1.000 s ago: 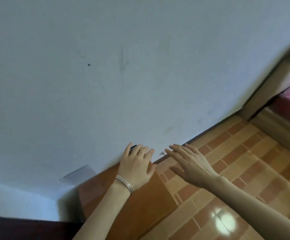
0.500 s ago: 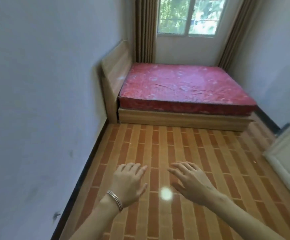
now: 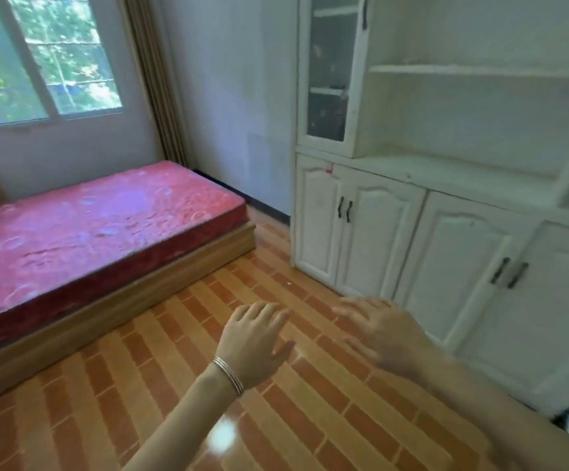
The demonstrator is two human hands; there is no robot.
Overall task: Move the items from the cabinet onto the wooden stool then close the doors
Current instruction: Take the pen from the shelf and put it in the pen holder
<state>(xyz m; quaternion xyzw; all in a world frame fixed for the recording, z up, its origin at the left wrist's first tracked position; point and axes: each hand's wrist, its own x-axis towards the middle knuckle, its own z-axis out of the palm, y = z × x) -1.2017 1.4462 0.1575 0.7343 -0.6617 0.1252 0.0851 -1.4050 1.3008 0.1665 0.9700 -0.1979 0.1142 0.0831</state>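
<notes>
At nine o'clock I see the bed [image 3: 82, 232] with its red mattress below the window [image 3: 38, 56]. At centre, about six o'clock, my left hand [image 3: 252, 345] hovers palm-down over the brick-pattern floor [image 3: 106, 385], fingers loosely spread, holding nothing, bracelets [image 3: 228, 375] on the wrist. Just beside it, at five o'clock, my right hand [image 3: 381, 334] is blurred, fingers spread, empty. At three o'clock stands the white cabinet [image 3: 446, 185]; its lower doors [image 3: 371, 232] are closed. I cannot make out what sits behind the glass door [image 3: 327, 79].
</notes>
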